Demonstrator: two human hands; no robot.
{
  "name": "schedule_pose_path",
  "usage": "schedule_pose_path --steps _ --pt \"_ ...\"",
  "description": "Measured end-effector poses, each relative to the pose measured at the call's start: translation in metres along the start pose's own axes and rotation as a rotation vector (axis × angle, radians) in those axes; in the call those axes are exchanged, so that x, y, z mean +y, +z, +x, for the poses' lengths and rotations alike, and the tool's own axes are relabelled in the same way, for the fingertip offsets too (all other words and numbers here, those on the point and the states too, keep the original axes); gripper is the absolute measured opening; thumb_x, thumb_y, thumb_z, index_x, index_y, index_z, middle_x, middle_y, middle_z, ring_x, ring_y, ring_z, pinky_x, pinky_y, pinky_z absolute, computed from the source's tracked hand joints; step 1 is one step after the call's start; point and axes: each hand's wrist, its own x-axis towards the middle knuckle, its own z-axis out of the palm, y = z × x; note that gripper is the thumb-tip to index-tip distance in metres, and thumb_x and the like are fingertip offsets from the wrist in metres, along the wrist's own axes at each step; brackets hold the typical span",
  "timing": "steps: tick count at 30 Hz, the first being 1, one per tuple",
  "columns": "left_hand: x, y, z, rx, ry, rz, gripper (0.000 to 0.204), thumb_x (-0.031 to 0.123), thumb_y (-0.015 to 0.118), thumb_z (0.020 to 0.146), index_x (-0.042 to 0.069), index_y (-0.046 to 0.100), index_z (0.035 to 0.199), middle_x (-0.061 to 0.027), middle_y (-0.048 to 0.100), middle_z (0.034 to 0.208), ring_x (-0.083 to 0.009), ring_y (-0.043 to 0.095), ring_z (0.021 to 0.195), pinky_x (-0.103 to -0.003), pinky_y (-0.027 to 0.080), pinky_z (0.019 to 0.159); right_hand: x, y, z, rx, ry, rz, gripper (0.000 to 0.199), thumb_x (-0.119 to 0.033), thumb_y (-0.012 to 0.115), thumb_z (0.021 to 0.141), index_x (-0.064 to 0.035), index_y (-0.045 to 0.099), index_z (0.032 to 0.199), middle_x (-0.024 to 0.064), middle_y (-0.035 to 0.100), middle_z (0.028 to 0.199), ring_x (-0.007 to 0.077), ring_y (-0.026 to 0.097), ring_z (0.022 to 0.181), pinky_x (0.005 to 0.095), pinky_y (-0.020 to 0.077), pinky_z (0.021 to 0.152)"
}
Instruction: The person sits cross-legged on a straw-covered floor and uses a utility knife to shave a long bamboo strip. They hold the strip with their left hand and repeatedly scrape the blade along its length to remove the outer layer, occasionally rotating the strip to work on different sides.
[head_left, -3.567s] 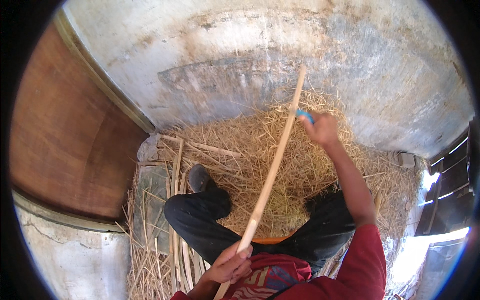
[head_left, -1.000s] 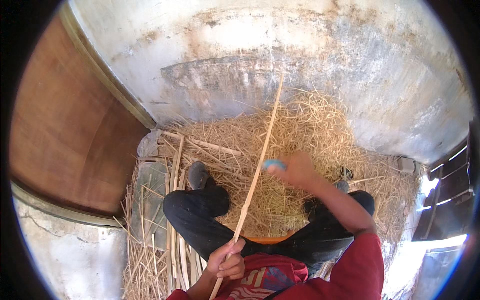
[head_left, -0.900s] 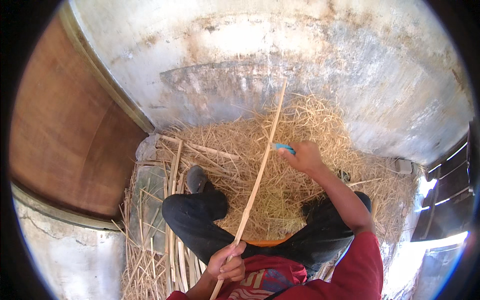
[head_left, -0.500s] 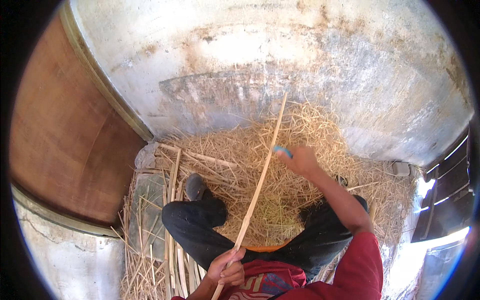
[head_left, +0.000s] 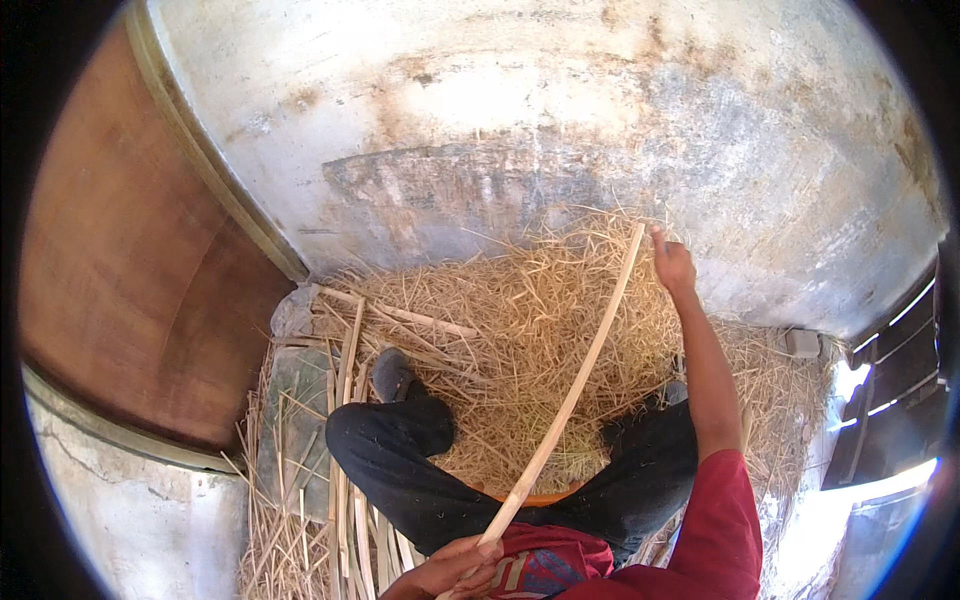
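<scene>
Pale strip: we see one long strip (head_left: 586, 370) of pale, wood-like material, slanting above the gap between the knees.
Its long axis: we follow it from the lower middle, up and to the right, away from the body, with a slight bow along its length.
Far end: we find it pointing at the stained wall (head_left: 490, 110), over the top of the straw heap (head_left: 530, 320).
Near end: we see it running down past the red shirt (head_left: 720, 510) toward the lower edge.
Left hand: we see the left hand (head_left: 462, 568) with fingers wrapped around the strip's lower part; most of the strip reaches out beyond it.
Right hand: we see the right hand (head_left: 676, 267) just right of the far tip, fingers curled, one digit raised; we cannot tell whether it touches the strip or holds anything.
Legs: we see dark trousers (head_left: 385, 450) bent wide on both sides.
Beside the left knee: we see more loose strips (head_left: 345, 440) lying lengthwise.
</scene>
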Motion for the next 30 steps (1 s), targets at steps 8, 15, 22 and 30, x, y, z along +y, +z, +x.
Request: schedule_pose_path --steps 8,15,22,30 --pt "0.045 -0.019 0.012 0.319 0.451 0.386 0.028 0.030 0.036 0.101 0.005 0.046 0.096 -0.0003 0.039 0.052 -0.0079 0.034 0.036 -0.021 0.032 0.035 -0.111 -0.018 -0.093 -0.412 -0.467 -0.133 0.073 -0.067 0.032 0.090 -0.0027 0.063 0.075 0.0151 0.059 0.063 0.0284 0.062 0.064 0.0443 0.0477 0.060" --pt "0.062 0.001 0.042 0.236 0.427 0.340 0.031 0.034 0.036 0.101 0.006 0.046 0.092 0.0002 0.035 0.046 -0.0099 0.029 0.031 -0.023 0.028 0.036 -0.114 -0.019 -0.158 -0.402 -0.730 0.286 0.052 -0.047 0.041 0.096 -0.0032 0.054 0.072 0.0149 0.049 0.056 0.0307 0.052 0.050 0.0403 0.0400 0.050" --pt "0.062 -0.005 0.044 0.238 0.450 0.320 0.030 0.034 0.037 0.100 0.006 0.046 0.092 0.0005 0.035 0.046 -0.0095 0.029 0.031 -0.023 0.028 0.036 -0.110 -0.010 -0.147 -0.434 -0.564 0.485 0.052 -0.044 0.034 0.099 -0.0005 0.053 0.077 0.0147 0.047 0.055 0.0296 0.046 0.048 0.0427 0.0385 0.051" --pt "0.053 -0.006 0.031 0.230 0.482 0.320 0.030 0.034 0.037 0.100 0.006 0.046 0.092 0.0006 0.035 0.047 -0.0093 0.029 0.032 -0.023 0.028 0.037 -0.112 -0.003 -0.158 -0.465 -0.536 0.535 0.059 -0.045 0.033 0.099 0.0043 0.050 0.073 0.0133 0.041 0.053 0.0211 0.038 0.049 0.0401 0.0360 0.051"
